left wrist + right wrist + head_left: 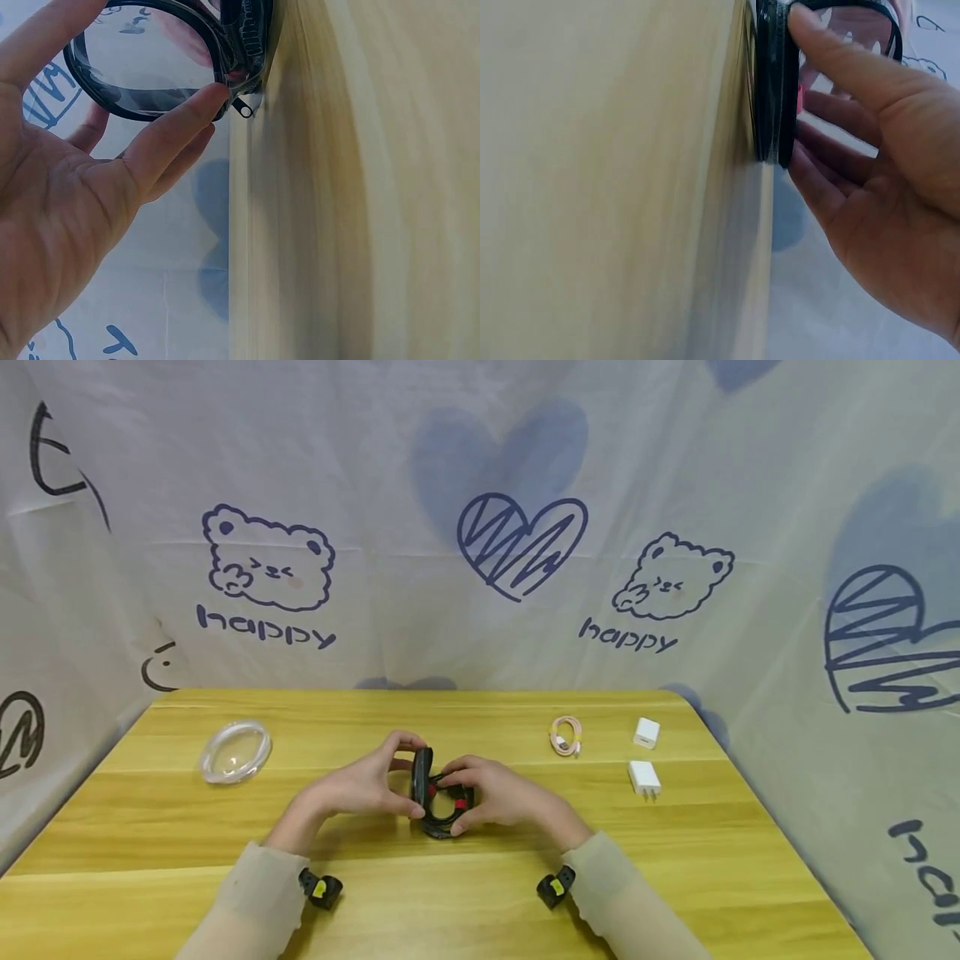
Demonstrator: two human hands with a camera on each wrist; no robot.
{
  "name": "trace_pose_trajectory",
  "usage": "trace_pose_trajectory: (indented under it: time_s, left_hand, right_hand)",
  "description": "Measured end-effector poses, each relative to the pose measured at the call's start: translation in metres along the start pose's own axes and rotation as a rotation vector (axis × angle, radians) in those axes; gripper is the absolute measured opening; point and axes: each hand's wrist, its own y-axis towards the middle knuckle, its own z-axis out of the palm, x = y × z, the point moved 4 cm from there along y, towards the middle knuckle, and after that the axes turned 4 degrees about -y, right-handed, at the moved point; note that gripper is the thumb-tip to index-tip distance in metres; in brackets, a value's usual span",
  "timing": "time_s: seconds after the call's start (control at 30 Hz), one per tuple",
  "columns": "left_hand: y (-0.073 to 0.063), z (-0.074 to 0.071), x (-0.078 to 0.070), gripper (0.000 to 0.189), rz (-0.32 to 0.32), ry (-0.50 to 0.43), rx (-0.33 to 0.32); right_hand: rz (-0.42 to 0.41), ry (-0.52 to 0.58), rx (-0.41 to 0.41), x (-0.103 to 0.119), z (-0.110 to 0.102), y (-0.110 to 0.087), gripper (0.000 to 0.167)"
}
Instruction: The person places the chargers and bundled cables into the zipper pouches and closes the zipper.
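A small round zippered case (437, 832), black with a clear window in its lid, stands open on the table. Its lid (147, 115) is raised upright on the left side, and a zipper pull (243, 107) hangs by the rim. Inside the base lies a coiled black cable with red parts (460, 805). My left hand (365, 783) holds the lid by its edge, thumb at the near side and fingers at the far side. My right hand (501, 793) grips the rim of the base from the right, thumb and fingers spread along it.
At the back left lies a clear ring-shaped thing (212, 767). A coiled pink cable (556, 731) lies at the back right, with two white charger plugs (647, 732) beyond it, the nearer one (642, 775) showing its prongs. Printed cloth (405, 568) hangs behind the wooden table (450, 902).
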Motion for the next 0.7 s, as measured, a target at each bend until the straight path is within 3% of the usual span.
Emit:
trace_pose_trajectory:
  time_s: [0.43,0.7]
  left_hand:
    - [0.001,0.002,0.000,0.089,-0.003,0.008,-0.006]
    - [0.001,0.001,0.000,0.089,-0.031,0.002,-0.040]
  right_hand:
    - [0.065,0.091,-0.003,-0.003,-0.003,-0.005,0.071]
    - [0.047,0.210,-0.095,-0.006,-0.012,-0.009,0.068]
